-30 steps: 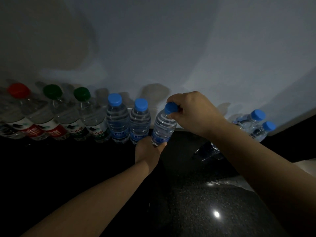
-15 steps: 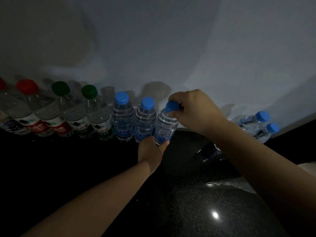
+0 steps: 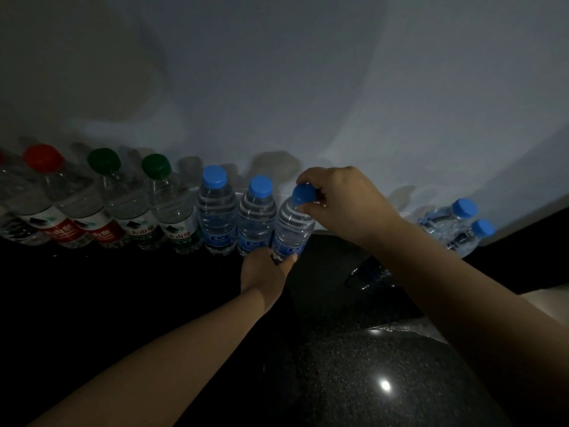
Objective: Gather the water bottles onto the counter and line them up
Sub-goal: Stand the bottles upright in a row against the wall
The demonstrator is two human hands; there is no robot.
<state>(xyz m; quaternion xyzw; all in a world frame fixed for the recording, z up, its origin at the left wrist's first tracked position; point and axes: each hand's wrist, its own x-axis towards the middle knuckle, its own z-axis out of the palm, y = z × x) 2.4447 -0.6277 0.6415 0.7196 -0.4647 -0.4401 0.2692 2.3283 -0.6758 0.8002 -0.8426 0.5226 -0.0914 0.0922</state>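
A dark speckled counter (image 3: 354, 365) is seen running along a pale wall (image 3: 308, 87), and against that wall a row of bottles (image 3: 129, 208) is stood: red-capped ones at the far left, two green-capped ones, then two blue-capped ones side by side. At the right end of that row a third blue-capped bottle (image 3: 291, 231) is held, touching or very nearly touching its blue-capped neighbour (image 3: 257, 218). Its long axis is not upright: the cap (image 3: 303, 194) is tipped to the right, away from the row, while the base is kept close in. The bottle is gripped at both ends. The right hand (image 3: 341, 201) is closed over the cap from the right and above, and the left hand (image 3: 264, 272) is wrapped around the base from below, on the near side. Whether the base rests on the counter is hidden by the left hand. The coming move is judged to turn on this tilt: the cap lies right of the base, so the top would need to be swung left until the bottle stands parallel with its neighbours. The right hand is the better placed for that. Well apart to the right, two more blue-capped bottles (image 3: 458, 224) are lying near the wall, not yet lined up.
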